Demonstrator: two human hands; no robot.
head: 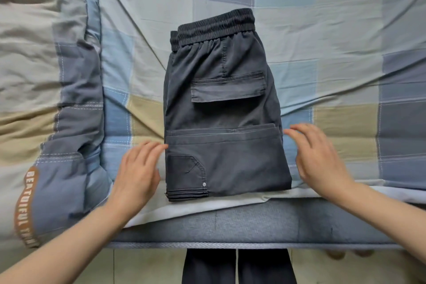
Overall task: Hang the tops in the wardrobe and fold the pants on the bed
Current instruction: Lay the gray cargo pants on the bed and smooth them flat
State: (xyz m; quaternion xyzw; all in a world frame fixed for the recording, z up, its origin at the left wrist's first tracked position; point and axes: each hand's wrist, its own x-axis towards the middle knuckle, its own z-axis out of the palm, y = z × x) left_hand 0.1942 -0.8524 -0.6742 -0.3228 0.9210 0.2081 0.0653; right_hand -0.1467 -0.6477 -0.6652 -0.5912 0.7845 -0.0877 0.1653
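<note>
Pants (221, 108) folded on bed (322, 41) | hands (138, 175) (320, 159) released, flanking | fingertips blurred

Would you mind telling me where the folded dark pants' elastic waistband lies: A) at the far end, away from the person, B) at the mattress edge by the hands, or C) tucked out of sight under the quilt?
A: the waistband tops the folded pants, far from both hands.

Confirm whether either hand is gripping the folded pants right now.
No: the left hand and right hand lie open on either side of the pants, fingers straight.
</note>
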